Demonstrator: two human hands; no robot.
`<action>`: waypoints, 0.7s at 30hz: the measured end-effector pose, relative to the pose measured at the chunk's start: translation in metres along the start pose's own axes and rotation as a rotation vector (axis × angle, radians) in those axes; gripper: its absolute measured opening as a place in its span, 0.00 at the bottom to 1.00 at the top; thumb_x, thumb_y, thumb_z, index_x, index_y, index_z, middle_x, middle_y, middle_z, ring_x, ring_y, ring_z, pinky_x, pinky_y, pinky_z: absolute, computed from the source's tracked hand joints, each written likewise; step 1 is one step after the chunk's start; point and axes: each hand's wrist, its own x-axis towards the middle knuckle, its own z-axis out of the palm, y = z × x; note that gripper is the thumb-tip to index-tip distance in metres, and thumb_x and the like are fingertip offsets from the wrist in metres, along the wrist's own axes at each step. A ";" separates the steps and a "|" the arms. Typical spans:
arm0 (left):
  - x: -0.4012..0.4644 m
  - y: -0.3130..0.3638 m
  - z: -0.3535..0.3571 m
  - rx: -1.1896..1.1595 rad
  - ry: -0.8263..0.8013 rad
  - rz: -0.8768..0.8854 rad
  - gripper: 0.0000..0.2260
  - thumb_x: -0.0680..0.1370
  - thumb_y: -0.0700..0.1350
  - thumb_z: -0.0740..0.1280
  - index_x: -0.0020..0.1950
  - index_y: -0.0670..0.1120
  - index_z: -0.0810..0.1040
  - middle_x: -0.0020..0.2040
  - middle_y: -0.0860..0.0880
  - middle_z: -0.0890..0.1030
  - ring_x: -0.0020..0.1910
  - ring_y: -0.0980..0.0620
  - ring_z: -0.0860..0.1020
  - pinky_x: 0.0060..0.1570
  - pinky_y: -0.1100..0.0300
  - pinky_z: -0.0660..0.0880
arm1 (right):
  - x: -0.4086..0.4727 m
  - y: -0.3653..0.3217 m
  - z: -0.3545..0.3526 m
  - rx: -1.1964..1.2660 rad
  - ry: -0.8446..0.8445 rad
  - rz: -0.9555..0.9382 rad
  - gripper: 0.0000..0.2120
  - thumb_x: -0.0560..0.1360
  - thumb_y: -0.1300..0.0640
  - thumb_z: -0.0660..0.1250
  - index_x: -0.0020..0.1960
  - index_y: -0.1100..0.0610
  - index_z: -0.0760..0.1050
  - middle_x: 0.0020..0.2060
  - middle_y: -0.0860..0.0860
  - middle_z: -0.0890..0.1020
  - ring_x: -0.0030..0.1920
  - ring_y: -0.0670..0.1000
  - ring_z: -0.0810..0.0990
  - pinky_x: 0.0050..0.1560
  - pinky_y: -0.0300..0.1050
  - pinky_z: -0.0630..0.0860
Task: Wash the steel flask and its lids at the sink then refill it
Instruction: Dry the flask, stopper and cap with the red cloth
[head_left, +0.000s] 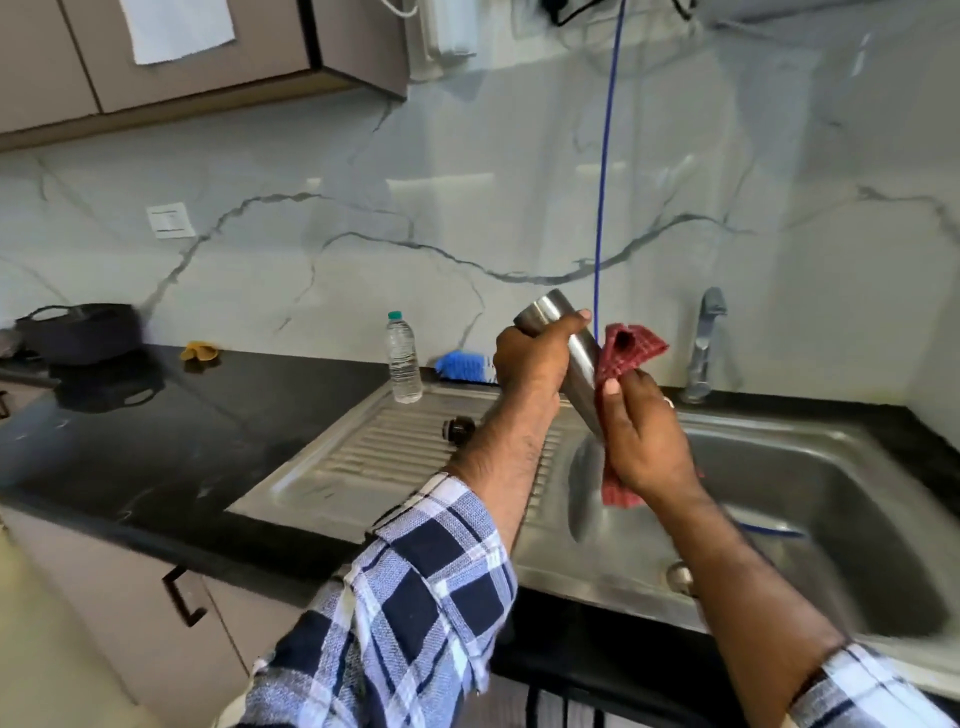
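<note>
Over the sink (779, 613), left hand (530, 358) grips the tilted steel flask (582, 358) while right hand (644, 441) pinches a red cloth (623, 353) against it: drying step, I'd say; refilling and relidding look next.

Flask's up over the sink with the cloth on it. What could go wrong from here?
1. The left hand alone grips the tilted steel flask; if wet, it may slip into the sink.
2. The red cloth held by the right hand could snag.
3. A dark lid on the drainboard might roll.
</note>
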 end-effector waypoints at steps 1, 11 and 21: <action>-0.004 -0.003 0.006 0.012 -0.017 0.000 0.26 0.57 0.58 0.84 0.46 0.48 0.81 0.43 0.49 0.88 0.42 0.47 0.87 0.48 0.46 0.87 | 0.003 0.002 -0.003 -0.011 0.017 -0.040 0.23 0.87 0.41 0.51 0.61 0.54 0.78 0.53 0.54 0.81 0.50 0.55 0.79 0.49 0.51 0.75; -0.015 -0.009 0.029 -0.149 -0.134 -0.059 0.19 0.66 0.49 0.85 0.50 0.46 0.83 0.48 0.46 0.88 0.46 0.47 0.86 0.49 0.47 0.86 | 0.017 0.004 -0.061 0.262 -0.178 0.426 0.22 0.88 0.45 0.54 0.48 0.55 0.81 0.42 0.55 0.86 0.44 0.56 0.85 0.46 0.48 0.77; -0.016 -0.009 0.042 -0.276 -0.029 -0.270 0.23 0.66 0.48 0.85 0.54 0.42 0.81 0.45 0.43 0.88 0.40 0.44 0.88 0.41 0.49 0.87 | -0.003 0.027 -0.048 -0.473 0.026 -0.310 0.17 0.77 0.57 0.73 0.65 0.58 0.80 0.66 0.58 0.78 0.62 0.63 0.77 0.62 0.57 0.75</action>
